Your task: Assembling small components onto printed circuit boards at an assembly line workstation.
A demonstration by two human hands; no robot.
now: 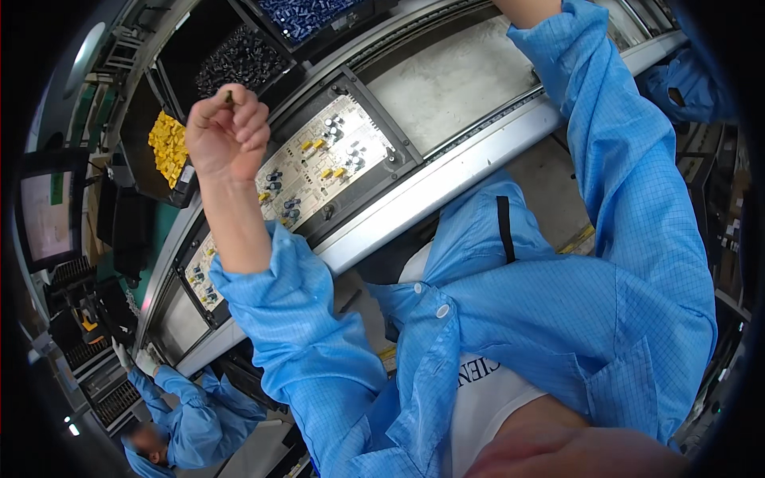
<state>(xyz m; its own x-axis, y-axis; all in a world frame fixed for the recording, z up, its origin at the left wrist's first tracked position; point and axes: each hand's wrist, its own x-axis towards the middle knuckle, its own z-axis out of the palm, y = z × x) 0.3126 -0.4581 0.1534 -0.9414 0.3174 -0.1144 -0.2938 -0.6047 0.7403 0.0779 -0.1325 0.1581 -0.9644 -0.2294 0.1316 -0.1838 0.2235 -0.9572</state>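
Observation:
My left hand is raised above the left side of a circuit board, its fingers curled. Pinched at its fingertips is a small dark component, too small to name more exactly. The board is pale, sits in a black carrier frame, and bears yellow blocks, dark blue cylinders and grey-topped cylinders. Just beyond the hand is a bin of small black components. Of my right arm, the sleeve and wrist show; the hand is cut off by the top edge.
Yellow components fill a bin left of my hand, and blue components another at the top. A metal rail edges the conveyor before me. A second board lies further left. At lower left works another person in blue, wearing gloves.

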